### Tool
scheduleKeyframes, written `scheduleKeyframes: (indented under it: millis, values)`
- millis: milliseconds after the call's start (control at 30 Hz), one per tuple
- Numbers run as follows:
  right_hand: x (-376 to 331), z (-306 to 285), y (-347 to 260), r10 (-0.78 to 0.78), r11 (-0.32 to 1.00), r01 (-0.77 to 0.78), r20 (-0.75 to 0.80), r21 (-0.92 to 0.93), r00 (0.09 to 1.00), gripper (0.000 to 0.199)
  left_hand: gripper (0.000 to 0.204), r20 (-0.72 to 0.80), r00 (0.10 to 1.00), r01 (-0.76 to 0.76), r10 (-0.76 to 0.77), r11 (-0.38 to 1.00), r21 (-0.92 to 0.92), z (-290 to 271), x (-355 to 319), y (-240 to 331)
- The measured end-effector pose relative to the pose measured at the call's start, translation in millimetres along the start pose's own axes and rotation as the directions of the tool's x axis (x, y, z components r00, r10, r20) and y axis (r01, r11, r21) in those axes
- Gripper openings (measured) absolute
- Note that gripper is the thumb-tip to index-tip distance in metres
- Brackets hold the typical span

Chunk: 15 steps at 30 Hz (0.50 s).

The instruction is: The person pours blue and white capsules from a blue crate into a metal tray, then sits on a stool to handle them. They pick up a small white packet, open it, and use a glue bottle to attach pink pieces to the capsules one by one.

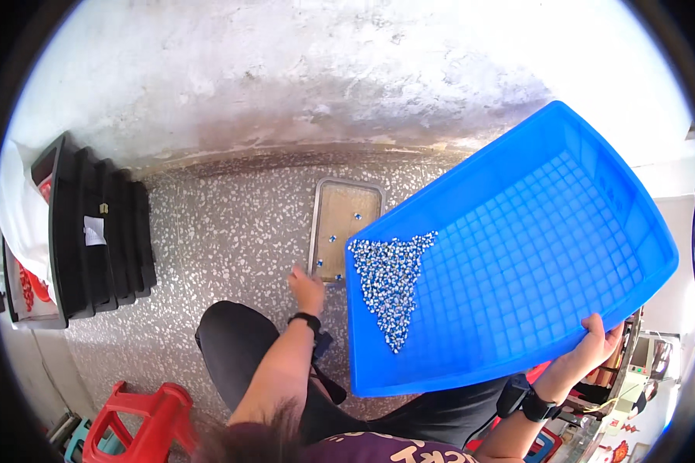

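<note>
In the head view, a big blue bin (533,255) slants across the person's lap, its far side toward a stained wall (286,85). The right hand (591,347) grasps the bin's near rim toward its right end, thumb over the edge and the other fingers mostly hidden underneath, a grip that seems to bear up that end. Small silvery pieces (386,285), some with blue glints, lie heaped in the bin's far left corner, tapering to a point toward its near side; they probably gather there because the bin tilts down that way. Just beyond that corner, partly covered by it, a shallow tray (344,198) sits on the speckled floor (224,224) with a few loose pieces in it; its place there looks handy for that low corner. Whether bin and tray touch, I cannot tell. The left hand (309,291) is left of the bin, by the tray's near edge, fingers curled; whether it is clenched on anything or touching the tray is unclear. A bent knee (235,339) is also left of the bin, perhaps steadying the crouch. Farther left of the bin are stacked black crates (120,231) and, nearer the person, a red stool (131,409).
</note>
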State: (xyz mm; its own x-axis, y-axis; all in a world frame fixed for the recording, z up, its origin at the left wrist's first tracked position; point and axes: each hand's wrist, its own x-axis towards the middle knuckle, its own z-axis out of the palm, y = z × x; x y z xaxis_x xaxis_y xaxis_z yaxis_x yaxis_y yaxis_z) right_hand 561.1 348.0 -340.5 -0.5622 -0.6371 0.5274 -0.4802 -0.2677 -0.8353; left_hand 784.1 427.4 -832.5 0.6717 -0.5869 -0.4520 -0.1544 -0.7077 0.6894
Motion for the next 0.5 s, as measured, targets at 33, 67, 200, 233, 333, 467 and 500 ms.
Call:
scheduleKeyframes:
  millis: [33,67,200,233,333,467,500]
  values:
    - [-0.2,-2.1,1.3,0.003,1.0,-0.003,-0.004,-0.005,1.0,0.046,0.06,0.059,0.998,-0.016,0.012,0.997,0.074,3.3,13.0,-2.7]
    - [1.3,-6.2,4.3,0.003,1.0,-0.003,-0.017,-0.017,1.0,0.046,0.061,0.1,0.995,-0.028,0.017,0.994,0.109,3.1,19.3,8.1]
    - [3.0,-4.7,6.0,-0.005,1.0,0.005,-0.05,-0.004,0.999,0.047,0.066,0.193,0.98,-0.088,0.052,0.98,0.18,16.9,26.7,18.5]
    - [5.6,-6.3,8.0,-0.015,1.0,0.014,-0.048,-0.011,0.999,0.044,0.068,0.196,0.978,-0.11,0.073,0.976,0.188,20.6,26.5,17.2]
    - [13.7,-12.3,17.1,-0.038,0.998,0.036,-0.031,-0.048,0.999,0.038,0.067,0.237,0.969,-0.108,0.068,0.981,0.16,29.7,10.5,10.8]
    - [12.6,-2.5,21.2,-0.058,0.992,0.05,-0.069,-0.112,0.996,0.038,0.061,0.345,0.933,-0.193,0.097,0.948,0.255,36.0,-11.2,2.9]
    - [11.2,2.2,21.0,-0.064,0.991,0.052,-0.097,-0.12,0.993,0.037,0.06,0.4,0.911,-0.22,0.103,0.94,0.259,40.4,-15.3,2.4]
